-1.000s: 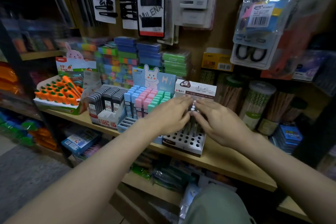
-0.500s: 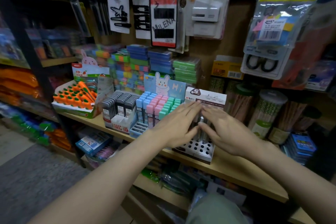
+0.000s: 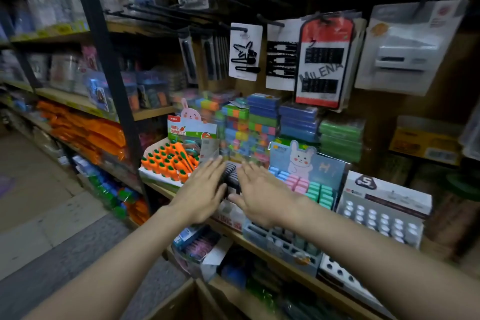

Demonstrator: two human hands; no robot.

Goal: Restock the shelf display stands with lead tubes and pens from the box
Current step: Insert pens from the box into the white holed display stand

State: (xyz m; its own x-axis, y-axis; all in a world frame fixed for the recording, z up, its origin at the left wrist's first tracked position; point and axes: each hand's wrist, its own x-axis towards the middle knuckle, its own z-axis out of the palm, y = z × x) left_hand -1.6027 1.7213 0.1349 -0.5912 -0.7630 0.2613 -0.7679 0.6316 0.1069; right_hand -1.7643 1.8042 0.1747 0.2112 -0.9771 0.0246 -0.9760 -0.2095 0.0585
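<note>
Both hands hover flat, fingers straight, over the stand of black lead tubes (image 3: 230, 173) on the wooden shelf (image 3: 283, 264). My left hand (image 3: 202, 191) covers its left side and my right hand (image 3: 259, 193) its right side; neither holds anything. Right of it stands the bunny stand with blue, pink and green lead tubes (image 3: 310, 188). Further right is the white pen stand (image 3: 381, 218), its holes filled with silver-capped pens. A cardboard box (image 3: 187, 304) edge shows at the bottom.
A carrot-shaped item display (image 3: 168, 162) sits left of the black tubes. Stacked coloured eraser packs (image 3: 262, 122) stand behind. Hair-clip cards (image 3: 322, 65) hang above on pegs. A black shelf post (image 3: 111, 80) rises at left, with floor (image 3: 39, 202) beyond.
Both hands left the pen stand and moved left to the black lead-tube stand. The view swung left and up.
</note>
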